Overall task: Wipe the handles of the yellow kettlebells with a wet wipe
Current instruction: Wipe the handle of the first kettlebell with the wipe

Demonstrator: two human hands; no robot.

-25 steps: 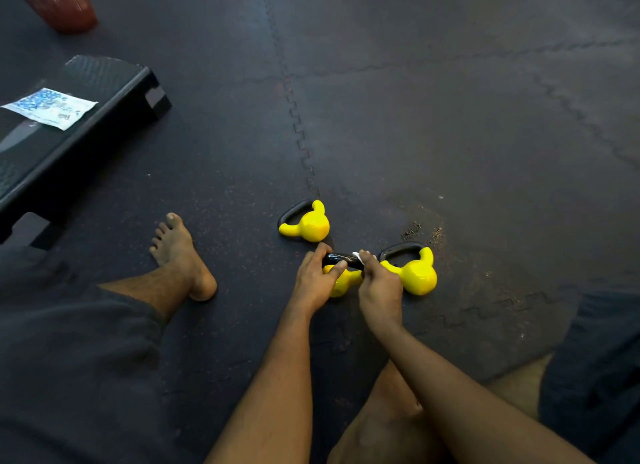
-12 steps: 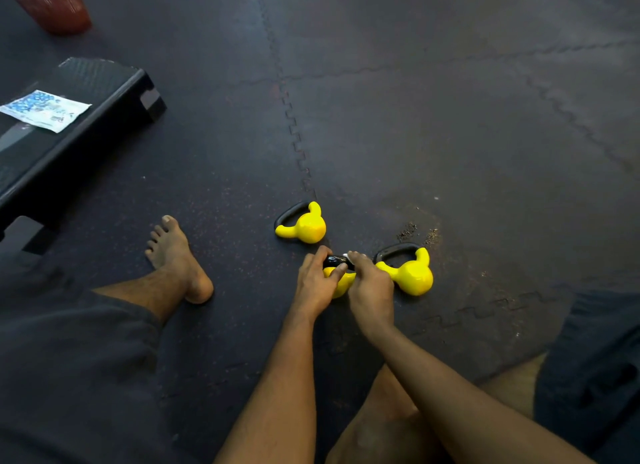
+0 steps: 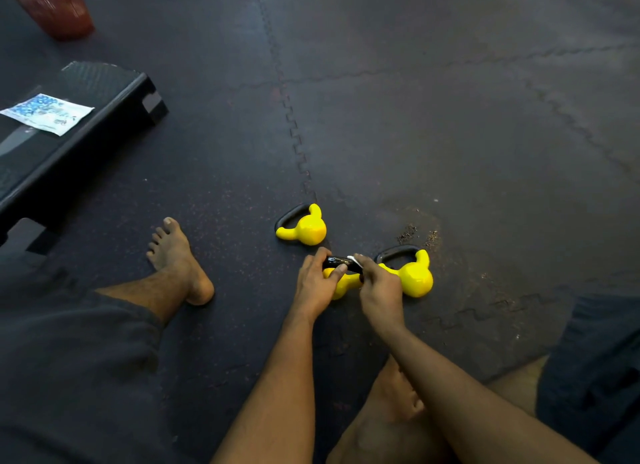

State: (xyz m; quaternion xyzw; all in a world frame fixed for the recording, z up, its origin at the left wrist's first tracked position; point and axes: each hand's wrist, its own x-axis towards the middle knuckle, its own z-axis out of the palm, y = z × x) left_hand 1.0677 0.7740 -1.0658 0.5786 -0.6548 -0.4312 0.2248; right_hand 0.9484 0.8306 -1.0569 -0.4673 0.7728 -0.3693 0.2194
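The middle kettlebell (image 3: 343, 283), small and glossy yellow, is held on the dark floor mat (image 3: 450, 134) just in front of the seated person, between both hands. Its black handle (image 3: 334, 262) is turned away from the camera, and a bright glint is seen along it. The handle's left end and the yellow body are gripped by the left hand (image 3: 317, 285), fingers curled, thumb laid over the front. A white wet wipe (image 3: 355, 261) is pinched against the handle's right end by the right hand (image 3: 379, 288). Only a small crumpled corner of it is shown, and the rest is hidden under the fingertips. Most of the yellow body is covered by the two hands.

Two more yellow kettlebells with black handles are seen on the mat: the far kettlebell (image 3: 304, 228) just beyond the left hand, and the right kettlebell (image 3: 414, 276) just beside the right hand, partly hidden behind it.

A bare foot (image 3: 180, 259) is rested to the left. A black step platform (image 3: 104, 124), cut off by the left edge, is topped by a blue-and-white packet (image 3: 45, 113) whose print cannot be read. A red object (image 3: 52, 6) is cut off at the top and cannot be identified.
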